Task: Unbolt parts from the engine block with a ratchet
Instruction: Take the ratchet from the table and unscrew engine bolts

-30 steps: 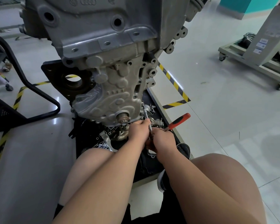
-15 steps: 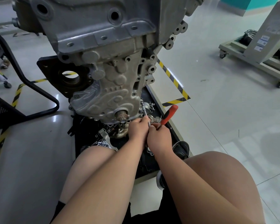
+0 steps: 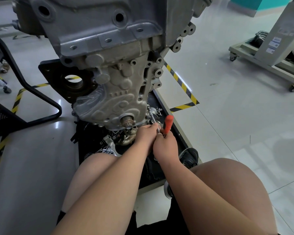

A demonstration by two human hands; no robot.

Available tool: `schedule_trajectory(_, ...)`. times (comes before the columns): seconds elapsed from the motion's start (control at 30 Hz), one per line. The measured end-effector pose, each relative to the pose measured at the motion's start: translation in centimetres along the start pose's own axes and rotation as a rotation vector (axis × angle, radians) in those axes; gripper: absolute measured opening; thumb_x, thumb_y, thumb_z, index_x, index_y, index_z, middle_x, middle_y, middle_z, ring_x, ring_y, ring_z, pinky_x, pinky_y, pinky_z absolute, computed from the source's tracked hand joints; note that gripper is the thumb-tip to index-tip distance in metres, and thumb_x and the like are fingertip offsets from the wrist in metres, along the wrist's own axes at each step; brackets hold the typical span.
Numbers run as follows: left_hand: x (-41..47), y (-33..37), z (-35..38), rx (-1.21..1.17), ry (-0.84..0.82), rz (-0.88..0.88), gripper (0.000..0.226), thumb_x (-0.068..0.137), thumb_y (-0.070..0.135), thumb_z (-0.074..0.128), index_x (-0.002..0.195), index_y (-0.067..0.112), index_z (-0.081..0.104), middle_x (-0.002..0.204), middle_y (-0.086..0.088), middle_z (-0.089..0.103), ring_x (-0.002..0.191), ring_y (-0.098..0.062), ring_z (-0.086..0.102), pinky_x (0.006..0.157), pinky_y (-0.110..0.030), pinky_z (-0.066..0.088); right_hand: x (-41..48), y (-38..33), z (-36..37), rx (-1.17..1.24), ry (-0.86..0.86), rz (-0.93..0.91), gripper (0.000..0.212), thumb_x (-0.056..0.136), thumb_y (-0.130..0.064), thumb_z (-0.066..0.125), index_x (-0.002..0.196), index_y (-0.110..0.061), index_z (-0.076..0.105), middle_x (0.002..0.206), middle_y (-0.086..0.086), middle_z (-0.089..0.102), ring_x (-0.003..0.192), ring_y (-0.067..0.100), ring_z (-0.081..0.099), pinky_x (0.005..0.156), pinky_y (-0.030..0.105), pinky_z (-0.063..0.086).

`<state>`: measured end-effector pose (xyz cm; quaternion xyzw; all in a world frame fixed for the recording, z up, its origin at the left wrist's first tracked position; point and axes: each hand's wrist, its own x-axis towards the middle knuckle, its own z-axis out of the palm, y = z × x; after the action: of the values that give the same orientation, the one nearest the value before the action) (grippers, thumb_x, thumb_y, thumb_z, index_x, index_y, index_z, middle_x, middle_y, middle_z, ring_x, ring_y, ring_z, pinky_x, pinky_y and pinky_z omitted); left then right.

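Observation:
A grey engine block (image 3: 119, 68) stands upright on a black tray (image 3: 178, 133), its timing cover facing me. A ratchet with an orange handle (image 3: 168, 123) and a thin steel extension (image 3: 152, 117) reaches up to the block's lower right edge. My right hand (image 3: 165, 146) grips the ratchet near its head, the handle pointing up and slightly right. My left hand (image 3: 147, 134) pinches the extension just below the crank snout (image 3: 127, 120). The bolt itself is hidden.
Loose metal parts and fasteners lie on the tray under the block. A black chair frame (image 3: 32, 92) stands at left, a wheeled grey stand (image 3: 268, 61) at right. Yellow-black tape (image 3: 182, 82) marks the floor. My knees and shoe (image 3: 188, 157) flank the tray.
The ratchet's orange handle has swung from pointing right to nearly upright. Both hands stayed on the tool, shifting a little toward the block.

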<state>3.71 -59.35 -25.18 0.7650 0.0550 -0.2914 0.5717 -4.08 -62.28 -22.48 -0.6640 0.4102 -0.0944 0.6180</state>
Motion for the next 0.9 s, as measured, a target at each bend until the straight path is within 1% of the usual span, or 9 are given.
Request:
schedule_trajectory(0.07,0.1,-0.1,0.0,-0.047,-0.011,-0.015,0.029,0.092,0.021,0.056,0.066,0.019,0.068,0.064,0.002,0.066,0.072,-0.022,0.061,0.078,-0.033,0.052,0.2,0.4,0.3,0.083,0.020,0.059,0.013,0.100,-0.020,0.042,0.098,-0.023,0.054,0.096,0.003,0.065,0.090,0.022,0.062,0.084,0.039,0.049)
schedule_trajectory(0.1,0.2,-0.1,-0.1,-0.049,-0.012,-0.015,0.029,0.093,0.021,0.055,0.067,0.019,0.068,0.064,0.001,0.067,0.071,-0.021,0.062,0.076,-0.033,0.053,0.5,0.6,0.4,0.157,0.038,0.112,0.012,0.100,-0.021,0.041,0.097,-0.021,0.053,0.090,0.002,0.063,0.084,0.021,0.060,0.081,0.039,0.050)
schedule_trajectory(0.13,0.1,-0.1,-0.1,-0.034,-0.015,-0.008,0.029,0.093,0.023,0.055,0.068,0.019,0.068,0.059,0.002,0.066,0.063,-0.018,0.062,0.065,-0.029,0.054,0.8,0.8,0.5,0.252,0.052,0.177,0.013,0.100,-0.021,0.040,0.096,-0.017,0.051,0.080,0.002,0.061,0.073,0.020,0.059,0.072,0.038,0.050)
schedule_trajectory(0.2,-0.2,0.1,-0.3,0.001,-0.030,0.002,0.030,0.094,0.029,0.054,0.070,0.018,0.068,0.042,0.006,0.057,0.038,-0.010,0.051,0.039,-0.016,0.037,1.5,0.8,0.4,0.465,0.067,0.311,0.019,0.100,-0.020,0.037,0.091,-0.010,0.049,0.052,0.002,0.054,0.044,0.017,0.049,0.051,0.030,0.042)
schedule_trajectory(0.27,-0.5,0.3,-0.4,0.013,-0.063,-0.008,0.032,0.095,0.033,0.052,0.072,0.016,0.066,0.036,0.007,0.052,0.027,-0.009,0.041,0.034,-0.010,0.029,1.8,0.5,0.1,0.653,0.051,0.427,0.022,0.101,-0.020,0.036,0.088,-0.010,0.049,0.042,0.003,0.047,0.030,0.015,0.037,0.042,0.024,0.034)
schedule_trajectory(0.43,-0.6,0.2,-0.3,-0.024,-0.060,-0.026,0.031,0.096,0.032,0.051,0.073,0.014,0.063,0.035,0.005,0.048,0.026,-0.013,0.038,0.035,-0.013,0.030,1.4,-0.1,0.2,0.855,-0.044,0.557,0.024,0.103,-0.020,0.034,0.088,-0.015,0.052,0.047,0.003,0.048,0.030,0.010,0.034,0.038,0.017,0.031)
schedule_trajectory(0.57,-0.7,-0.1,0.0,-0.043,-0.018,-0.017,0.032,0.094,0.032,0.053,0.069,0.015,0.062,0.035,0.005,0.047,0.025,-0.012,0.037,0.036,-0.012,0.028,1.2,0.0,0.0,0.791,-0.039,0.567,0.022,0.102,-0.021,0.040,0.090,-0.014,0.057,0.062,0.003,0.052,0.043,0.010,0.042,0.046,0.023,0.040)
schedule_trajectory(0.77,-0.6,-0.2,0.0,-0.031,0.014,0.016,0.032,0.092,0.030,0.057,0.064,0.016,0.065,0.043,0.002,0.057,0.032,-0.016,0.047,0.042,-0.019,0.036,0.3,0.2,-0.3,0.690,0.008,0.418,0.012,0.099,-0.015,0.050,0.094,-0.012,0.061,0.069,0.003,0.058,0.047,0.010,0.052,0.042,0.022,0.045)
schedule_trajectory(0.9,-0.4,-0.3,0.0,0.015,0.030,0.048,0.031,0.091,0.029,0.059,0.063,0.019,0.067,0.056,0.002,0.064,0.050,-0.016,0.057,0.049,-0.020,0.043,-0.3,0.1,-0.1,0.732,-0.013,0.315,0.024,0.095,0.002,0.046,0.099,-0.012,0.065,0.070,0.002,0.058,0.039,0.006,0.048,0.037,0.020,0.038)
